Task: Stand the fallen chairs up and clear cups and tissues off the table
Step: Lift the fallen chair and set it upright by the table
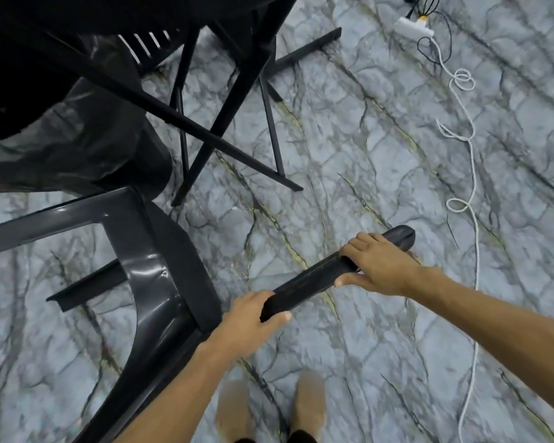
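A dark grey plastic chair (154, 266) lies tipped on the marbled floor in the lower left of the head view. One of its legs (314, 279) sticks out toward the right, raised off the floor. My left hand (253, 318) is closed around that leg near the seat. Farther along the same leg, close to its tip, my right hand (378, 266) grips it too. The black table (45, 43) fills the upper left, its top seen only at the edge, so cups and tissues are hidden. A second black chair (237, 91) shows beneath and beside it.
A black plastic bag (77, 148) hangs or sits under the table at left. A white cable (470, 174) runs down the right side from a power strip (413, 25). My feet (269, 407) stand at the bottom centre on open floor.
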The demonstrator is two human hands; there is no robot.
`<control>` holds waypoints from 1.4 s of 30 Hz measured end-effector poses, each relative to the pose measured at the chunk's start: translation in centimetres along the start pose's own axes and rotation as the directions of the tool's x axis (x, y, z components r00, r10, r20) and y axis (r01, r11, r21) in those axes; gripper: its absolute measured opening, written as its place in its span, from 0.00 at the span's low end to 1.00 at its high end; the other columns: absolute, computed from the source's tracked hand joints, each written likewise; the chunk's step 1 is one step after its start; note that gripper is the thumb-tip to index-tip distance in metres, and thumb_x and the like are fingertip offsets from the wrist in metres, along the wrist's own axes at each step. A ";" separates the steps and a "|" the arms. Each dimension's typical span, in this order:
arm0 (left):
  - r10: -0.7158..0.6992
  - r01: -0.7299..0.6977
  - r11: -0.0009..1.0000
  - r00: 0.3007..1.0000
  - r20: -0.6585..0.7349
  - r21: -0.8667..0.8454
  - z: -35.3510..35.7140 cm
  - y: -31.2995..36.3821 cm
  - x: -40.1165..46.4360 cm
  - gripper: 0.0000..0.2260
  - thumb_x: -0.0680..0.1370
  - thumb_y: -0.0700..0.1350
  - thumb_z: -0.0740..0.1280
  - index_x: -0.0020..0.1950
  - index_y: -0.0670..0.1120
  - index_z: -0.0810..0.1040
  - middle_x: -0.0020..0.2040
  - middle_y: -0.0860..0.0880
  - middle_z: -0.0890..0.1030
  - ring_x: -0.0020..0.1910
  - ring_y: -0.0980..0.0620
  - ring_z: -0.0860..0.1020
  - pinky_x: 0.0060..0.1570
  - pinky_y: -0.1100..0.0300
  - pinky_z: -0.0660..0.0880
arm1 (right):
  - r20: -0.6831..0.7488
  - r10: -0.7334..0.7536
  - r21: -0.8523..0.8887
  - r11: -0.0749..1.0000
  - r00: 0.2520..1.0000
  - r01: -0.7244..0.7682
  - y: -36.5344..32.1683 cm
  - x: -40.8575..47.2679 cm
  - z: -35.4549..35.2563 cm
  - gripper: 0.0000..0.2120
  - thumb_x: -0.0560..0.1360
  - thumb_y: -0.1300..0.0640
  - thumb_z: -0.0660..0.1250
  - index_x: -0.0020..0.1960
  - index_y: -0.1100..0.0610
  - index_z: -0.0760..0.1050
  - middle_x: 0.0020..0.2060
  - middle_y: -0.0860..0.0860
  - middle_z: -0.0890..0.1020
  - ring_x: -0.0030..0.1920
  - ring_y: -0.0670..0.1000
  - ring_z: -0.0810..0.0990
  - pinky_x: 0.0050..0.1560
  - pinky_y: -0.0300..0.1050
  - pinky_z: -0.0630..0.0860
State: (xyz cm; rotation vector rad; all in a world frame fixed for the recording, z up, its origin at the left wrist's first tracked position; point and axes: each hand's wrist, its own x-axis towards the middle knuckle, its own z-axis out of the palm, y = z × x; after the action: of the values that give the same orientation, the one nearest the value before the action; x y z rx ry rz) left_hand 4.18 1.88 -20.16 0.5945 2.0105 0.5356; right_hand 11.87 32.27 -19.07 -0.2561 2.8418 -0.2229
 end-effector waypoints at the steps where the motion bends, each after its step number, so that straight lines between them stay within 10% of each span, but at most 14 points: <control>1: 0.032 -0.032 0.999 0.999 0.000 -0.022 0.2 0.9 0.5 0.22 0.77 0.67 0.62 0.66 0.55 0.73 0.52 0.55 0.75 0.50 0.55 0.75 0.48 0.58 0.75 | -0.023 -0.020 -0.010 1.000 1.000 0.020 -0.3 -0.2 -0.1 0.41 0.77 0.26 0.41 0.51 0.59 0.78 0.42 0.52 0.80 0.42 0.55 0.76 0.47 0.51 0.75; 4: 0.150 -0.153 0.987 0.987 -0.054 -0.055 0.6 4.1 0.8 0.16 0.79 0.62 0.63 0.61 0.55 0.74 0.47 0.54 0.75 0.42 0.56 0.74 0.39 0.60 0.70 | -0.071 -0.064 -0.053 0.997 0.995 0.060 -1.4 -0.8 -1.4 0.38 0.78 0.29 0.45 0.47 0.60 0.77 0.39 0.53 0.79 0.39 0.55 0.75 0.43 0.51 0.76; 10: 0.207 -0.224 0.974 0.924 -0.320 -0.017 -1.4 7.4 -5.3 0.21 0.81 0.64 0.56 0.68 0.54 0.72 0.53 0.58 0.77 0.53 0.55 0.76 0.56 0.47 0.74 | -0.160 -0.125 -0.212 0.973 0.979 0.090 -4.1 -1.1 -9.9 0.33 0.76 0.29 0.51 0.40 0.58 0.75 0.34 0.51 0.76 0.37 0.54 0.73 0.40 0.49 0.72; 20: 0.080 -0.309 0.935 0.658 -0.748 -0.172 -4.2 12.1 -18.3 0.23 0.80 0.61 0.61 0.71 0.51 0.75 0.65 0.62 0.78 0.66 0.57 0.75 0.64 0.52 0.74 | -0.228 -0.075 -0.261 0.965 0.971 0.013 -6.8 -4.1 -30.5 0.38 0.73 0.24 0.47 0.48 0.56 0.77 0.41 0.51 0.78 0.42 0.56 0.76 0.42 0.52 0.70; 25: 0.026 -0.274 0.936 0.679 -0.734 -0.220 -5.5 11.9 -22.5 0.27 0.77 0.69 0.59 0.70 0.56 0.75 0.64 0.62 0.78 0.65 0.58 0.77 0.63 0.57 0.73 | -0.043 -0.013 0.170 0.985 0.999 0.020 -9.7 -5.1 -35.1 0.31 0.73 0.30 0.62 0.57 0.57 0.73 0.49 0.50 0.73 0.49 0.52 0.72 0.47 0.47 0.72; 32: 0.157 -0.376 0.906 0.729 -0.666 -0.197 -14.3 17.0 -30.0 0.18 0.75 0.47 0.76 0.54 0.71 0.79 0.49 0.63 0.85 0.48 0.61 0.84 0.46 0.68 0.77 | -0.148 -0.133 0.095 0.984 0.980 0.148 -20.4 -5.2 -40.3 0.26 0.74 0.33 0.65 0.48 0.57 0.70 0.46 0.50 0.72 0.47 0.50 0.68 0.44 0.45 0.68; 38: -0.038 -0.445 0.816 0.594 -0.803 -0.368 -17.8 14.8 -37.5 0.26 0.64 0.61 0.80 0.59 0.51 0.85 0.52 0.59 0.87 0.53 0.60 0.84 0.53 0.64 0.79 | -0.379 -0.299 -0.046 0.951 0.876 0.305 -29.5 -3.6 -47.1 0.24 0.73 0.37 0.69 0.47 0.59 0.74 0.43 0.53 0.77 0.44 0.55 0.74 0.44 0.49 0.71; 42: -0.039 -0.426 0.812 0.642 -0.766 -0.398 -17.4 15.0 -41.6 0.15 0.67 0.42 0.81 0.51 0.54 0.85 0.46 0.59 0.88 0.47 0.61 0.84 0.47 0.68 0.79 | -0.458 -0.364 -0.108 0.928 0.811 0.356 -34.3 -5.7 -46.5 0.20 0.70 0.43 0.74 0.48 0.59 0.75 0.42 0.53 0.78 0.42 0.55 0.76 0.40 0.49 0.72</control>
State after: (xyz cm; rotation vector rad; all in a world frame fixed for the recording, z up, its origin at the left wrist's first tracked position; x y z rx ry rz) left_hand 10.14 -13.65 24.34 0.2281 2.3684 1.6815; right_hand 9.11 5.90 32.63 -0.8617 3.2497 -0.3851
